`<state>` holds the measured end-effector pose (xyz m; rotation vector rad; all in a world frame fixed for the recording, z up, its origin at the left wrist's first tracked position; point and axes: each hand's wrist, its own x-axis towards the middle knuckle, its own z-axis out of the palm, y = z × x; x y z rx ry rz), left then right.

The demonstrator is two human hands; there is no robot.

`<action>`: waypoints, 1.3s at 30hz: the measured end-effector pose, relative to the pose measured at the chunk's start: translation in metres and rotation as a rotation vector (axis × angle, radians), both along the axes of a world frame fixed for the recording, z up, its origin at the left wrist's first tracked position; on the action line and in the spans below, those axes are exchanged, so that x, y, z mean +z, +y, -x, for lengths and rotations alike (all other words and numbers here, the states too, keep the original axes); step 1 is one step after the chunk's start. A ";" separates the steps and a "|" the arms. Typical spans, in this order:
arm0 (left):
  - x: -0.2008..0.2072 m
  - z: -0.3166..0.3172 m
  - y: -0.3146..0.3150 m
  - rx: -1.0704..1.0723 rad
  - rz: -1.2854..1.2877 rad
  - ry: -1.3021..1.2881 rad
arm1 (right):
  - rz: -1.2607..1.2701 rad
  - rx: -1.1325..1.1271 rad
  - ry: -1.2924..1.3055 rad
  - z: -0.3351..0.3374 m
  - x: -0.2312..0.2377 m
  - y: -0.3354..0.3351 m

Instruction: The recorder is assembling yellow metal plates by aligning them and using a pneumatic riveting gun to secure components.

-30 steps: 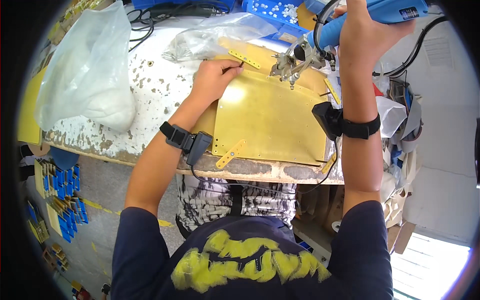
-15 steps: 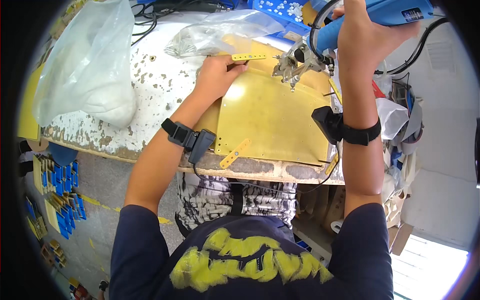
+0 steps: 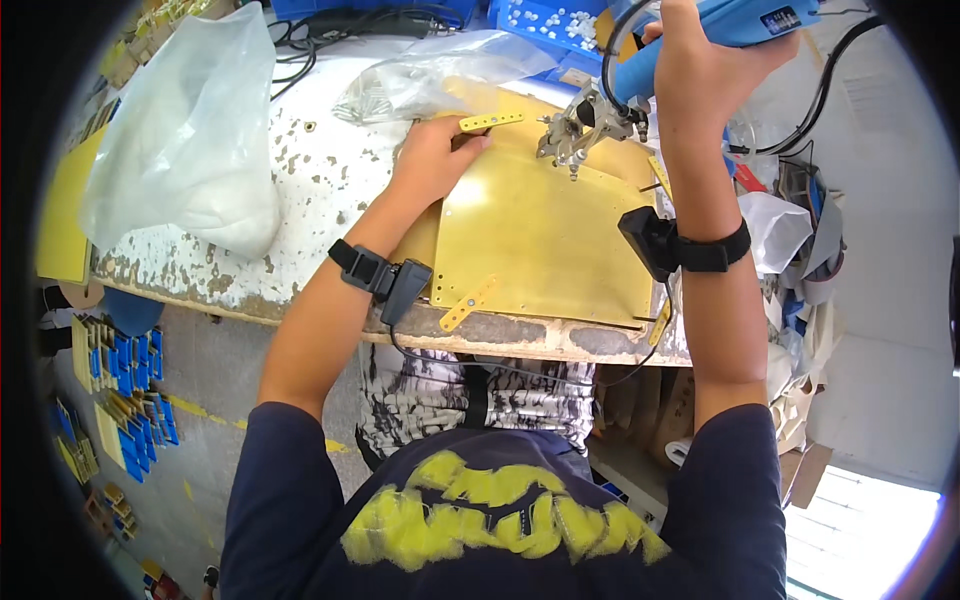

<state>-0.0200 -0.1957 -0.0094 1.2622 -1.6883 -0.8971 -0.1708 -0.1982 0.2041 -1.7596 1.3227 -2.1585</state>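
"What lies flat?"
"A yellow board (image 3: 545,240), dotted with small holes, a yellow perforated strip (image 3: 491,121) near its far left corner."
"And the blue tool (image 3: 735,22)?"
"Tilted, metal nose toward the board."

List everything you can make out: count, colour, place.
Panels: at least two, yellow, overlapping on the bench
Strips with holes: four, yellow, near panel corners
Power tool: one, blue with metal head, upper right
Plastic bags: at least two, clear, bench left and top centre
Bins: at least two, blue, along the top
Small pieces: many, white, in a bin
Cables: several, black, top left and upper right
Bench: one, worn white, upper half
Stacked pieces: many, blue and yellow, lower left floor
Wrist straps: two, black, one per wrist
Shirt: one, navy and yellow, bottom
Left hand: one, bare, at the upper left strip
Right hand: one, bare, around the tool
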 end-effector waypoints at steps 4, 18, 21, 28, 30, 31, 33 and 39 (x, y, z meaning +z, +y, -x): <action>-0.003 -0.007 0.003 -0.001 -0.016 0.012 | 0.041 -0.062 -0.078 0.037 0.033 -0.004; -0.007 -0.002 -0.005 -0.047 -0.061 0.016 | 0.040 -0.024 0.099 0.120 0.016 0.003; -0.009 -0.004 -0.005 -0.049 -0.067 -0.032 | -0.012 0.040 0.077 0.110 0.007 0.005; -0.003 -0.001 -0.001 -0.053 -0.091 0.034 | 0.096 -0.244 -0.001 0.078 0.001 0.003; -0.005 -0.001 -0.002 -0.051 -0.073 0.041 | 0.116 -0.170 -0.011 0.080 0.001 0.002; -0.005 -0.002 -0.002 -0.049 -0.079 0.040 | 0.110 -0.168 -0.013 0.079 0.000 0.002; -0.003 -0.002 -0.001 -0.052 -0.097 0.049 | 0.111 -0.163 0.009 0.076 -0.001 0.006; 0.005 0.000 -0.001 -0.046 -0.105 0.000 | 0.009 -0.138 0.120 0.092 -0.011 0.005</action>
